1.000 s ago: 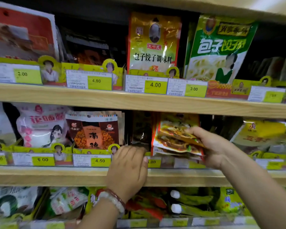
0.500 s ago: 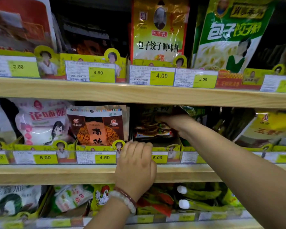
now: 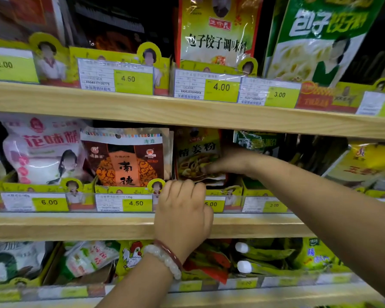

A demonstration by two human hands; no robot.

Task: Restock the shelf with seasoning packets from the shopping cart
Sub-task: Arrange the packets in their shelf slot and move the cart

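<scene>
Right hand (image 3: 226, 166): yours, pinching ginger powder packets (image 3: 197, 156) into middle-shelf slot. Left hand (image 3: 183, 215): fingers curled over front rail (image 3: 53, 202), gripping it. Step: seating stock. Next: push upright, release.

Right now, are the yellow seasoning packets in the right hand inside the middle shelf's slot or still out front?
Inside: the yellow seasoning packets stand upright behind the price rail, with the right hand on them.
</scene>
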